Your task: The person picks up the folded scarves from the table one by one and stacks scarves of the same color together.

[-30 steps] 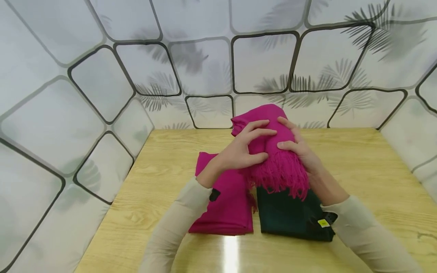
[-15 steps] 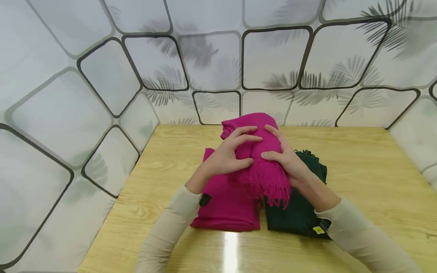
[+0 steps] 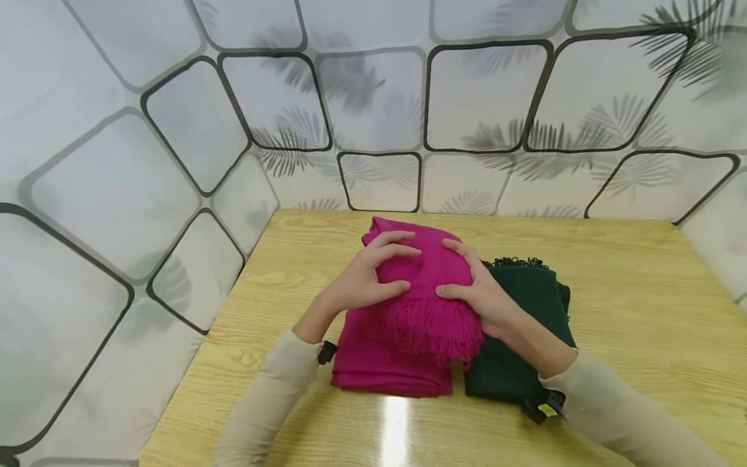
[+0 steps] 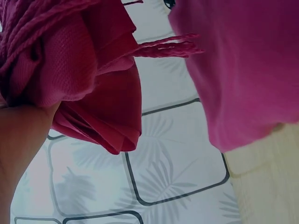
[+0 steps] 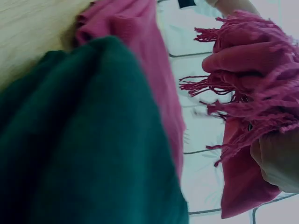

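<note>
A folded magenta scarf [image 3: 428, 272] with a long fringe is held between both hands. My left hand [image 3: 367, 275] grips its left side, and my right hand [image 3: 487, 295] grips the right, thumbs and fingertips on top. In the head view it overlaps a second folded magenta scarf [image 3: 391, 370] on the table. A gap shows between the two in the left wrist view, where the held scarf [image 4: 70, 65] hangs clear of the lower one [image 4: 247, 70]. The fringe [image 5: 252, 88] dangles in the right wrist view. My palms are mostly hidden by cloth.
A folded dark green scarf [image 3: 525, 305] with a short fringe lies just right of the magenta one, partly under my right forearm. All of it is on a wooden table [image 3: 642, 292]. Patterned walls [image 3: 373, 97] stand behind and at the sides.
Both hands have brought the held scarf leftward and down, from over the gap between the two folded scarves to over the magenta one. More of the green scarf shows. The head view has shifted slightly.
</note>
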A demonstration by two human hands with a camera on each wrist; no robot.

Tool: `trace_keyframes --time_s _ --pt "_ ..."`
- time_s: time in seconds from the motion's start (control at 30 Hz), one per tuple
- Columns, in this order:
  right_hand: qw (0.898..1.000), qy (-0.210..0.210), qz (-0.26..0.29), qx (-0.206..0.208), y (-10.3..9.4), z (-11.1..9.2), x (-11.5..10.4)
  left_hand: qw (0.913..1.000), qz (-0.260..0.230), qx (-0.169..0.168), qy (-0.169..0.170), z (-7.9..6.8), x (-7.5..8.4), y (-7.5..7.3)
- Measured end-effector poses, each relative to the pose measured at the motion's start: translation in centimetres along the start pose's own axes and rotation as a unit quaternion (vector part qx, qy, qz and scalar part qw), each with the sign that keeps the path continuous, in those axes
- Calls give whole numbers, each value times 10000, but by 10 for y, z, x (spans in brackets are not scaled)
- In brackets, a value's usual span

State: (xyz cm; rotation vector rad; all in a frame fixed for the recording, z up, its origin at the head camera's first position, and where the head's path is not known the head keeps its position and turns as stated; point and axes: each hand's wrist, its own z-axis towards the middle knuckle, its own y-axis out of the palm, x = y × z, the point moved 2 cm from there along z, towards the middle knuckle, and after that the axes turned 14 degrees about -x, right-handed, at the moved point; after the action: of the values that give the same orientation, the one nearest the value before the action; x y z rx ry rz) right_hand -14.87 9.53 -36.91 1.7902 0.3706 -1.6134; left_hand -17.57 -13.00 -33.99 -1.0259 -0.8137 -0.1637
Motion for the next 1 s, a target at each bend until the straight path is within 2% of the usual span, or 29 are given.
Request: trace_keyframes --time_s 0.23,0.33,0.5,0.6,0.8,0.9,1.0 --pt "9988 423 -135 -196 5 7 15 9990 38 -85 -445 -24 -11 3" --pt "9970 651 -249 -349 6 10 23 9971 -35 -167 -745 -32 -18 6" --pt "9925 1020 -351 -574 4 13 38 9894 -299 -484 -1338 -44 -31 15" --pt "9880 1305 -476 -681 3 14 46 9846 -330 -719 -1561 -50 -36 20" --pt "9761 1777 -973 -791 4 12 58 9778 -152 -1130 -1760 -55 -38 28" --pt "9730 1759 -1317 -710 4 12 61 9758 -7 -1229 -1810 -57 -38 31" --pt "9666 1597 -1918 -581 4 14 63 9757 125 -1223 -1816 -59 -38 31"
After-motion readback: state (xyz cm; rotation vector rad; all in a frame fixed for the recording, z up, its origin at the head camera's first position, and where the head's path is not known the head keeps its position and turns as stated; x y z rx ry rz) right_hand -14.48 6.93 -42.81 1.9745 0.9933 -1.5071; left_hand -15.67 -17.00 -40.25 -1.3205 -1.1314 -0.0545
